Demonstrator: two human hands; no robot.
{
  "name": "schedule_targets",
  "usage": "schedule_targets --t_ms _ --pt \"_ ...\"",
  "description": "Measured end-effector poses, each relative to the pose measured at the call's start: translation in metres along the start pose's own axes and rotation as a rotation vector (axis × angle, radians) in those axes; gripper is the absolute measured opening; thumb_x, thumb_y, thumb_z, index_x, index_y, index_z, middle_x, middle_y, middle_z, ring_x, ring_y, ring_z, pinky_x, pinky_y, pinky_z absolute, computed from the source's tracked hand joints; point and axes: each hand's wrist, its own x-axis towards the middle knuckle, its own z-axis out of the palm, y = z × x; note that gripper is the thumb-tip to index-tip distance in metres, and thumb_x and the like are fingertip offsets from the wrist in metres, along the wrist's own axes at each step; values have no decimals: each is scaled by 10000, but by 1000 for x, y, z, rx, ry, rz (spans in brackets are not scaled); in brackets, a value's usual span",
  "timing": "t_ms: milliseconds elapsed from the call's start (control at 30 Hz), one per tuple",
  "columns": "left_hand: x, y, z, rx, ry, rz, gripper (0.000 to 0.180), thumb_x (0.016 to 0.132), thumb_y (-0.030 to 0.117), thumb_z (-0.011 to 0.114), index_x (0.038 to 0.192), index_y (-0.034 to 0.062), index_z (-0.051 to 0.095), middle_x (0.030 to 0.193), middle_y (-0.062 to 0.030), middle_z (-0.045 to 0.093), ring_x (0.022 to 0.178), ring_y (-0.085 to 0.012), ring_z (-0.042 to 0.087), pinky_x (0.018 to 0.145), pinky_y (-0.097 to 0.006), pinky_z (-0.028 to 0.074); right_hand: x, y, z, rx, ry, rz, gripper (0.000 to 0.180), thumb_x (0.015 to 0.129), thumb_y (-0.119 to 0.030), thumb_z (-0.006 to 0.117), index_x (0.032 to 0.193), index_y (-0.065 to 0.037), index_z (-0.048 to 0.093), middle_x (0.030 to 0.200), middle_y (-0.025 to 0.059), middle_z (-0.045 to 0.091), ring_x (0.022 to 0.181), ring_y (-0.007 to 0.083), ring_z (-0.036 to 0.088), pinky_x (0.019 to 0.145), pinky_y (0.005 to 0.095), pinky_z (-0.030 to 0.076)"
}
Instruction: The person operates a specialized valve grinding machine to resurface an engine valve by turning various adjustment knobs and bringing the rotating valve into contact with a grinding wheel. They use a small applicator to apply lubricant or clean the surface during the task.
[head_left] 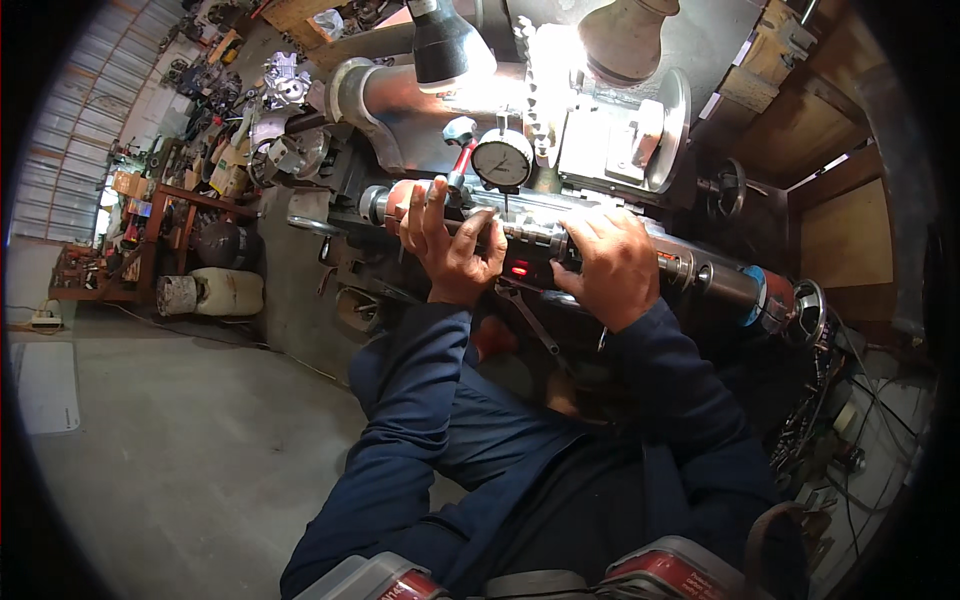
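A long stepped metal shaft [535, 236] lies across the machine in front of me, supported near both ends. My left hand [455, 245] pinches it with thumb and forefinger, the other fingers raised. Farther right, my right hand [612, 260] curls its fingers over the shaft with the thumb underneath; its grip is partly hidden by the back of the hand. Between the hands stands a round white dial indicator [502, 162], its thin plunger pointing down at the shaft. A red-stemmed clamp knob [461, 150] is beside the dial.
A black work lamp [447, 50] hangs over the machine. Behind the right hand is a wheel-shaped disc [673, 130]; a handwheel [808, 312] sits at the far right end. Below the shaft lies a wrench [535, 320]. A gas cylinder [228, 292] rests on the floor at left.
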Motion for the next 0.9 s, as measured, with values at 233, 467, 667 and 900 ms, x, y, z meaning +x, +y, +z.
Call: schedule_targets --t_ms 233,467,667,900 --pt "26 -14 -32 -50 277 -109 311 915 308 489 982 38 628 1311 -233 490 1221 -396 449 1039 -487 341 1 2 0 -2 19 5 445 589 -186 793 984 -48 641 948 111 642 959 288 594 892 408 452" --pt "11 -139 -25 -596 -388 -634 452 991 271 306 1078 -32 630 1123 -173 650 1046 -301 600 926 -368 428 -1 -2 -1 -28 -37 26 450 594 -194 794 993 -50 644 974 113 642 984 286 593 902 410 449" --pt "46 -159 -18 -368 -878 -905 448 933 305 390 892 -44 668 859 -167 688 827 -261 638 767 -355 464 -3 -2 -2 -44 -32 8 461 618 -203 794 1021 -47 635 993 112 641 994 293 589 936 415 440" --pt "16 -127 -3 -1959 -134 -1032 410 744 162 641 1132 67 548 1148 -45 576 1081 -200 534 912 -404 464 -9 -14 -28 11 -9 -18 625 679 -203 793 1229 -29 552 1241 185 542 1192 335 499 1014 433 399"
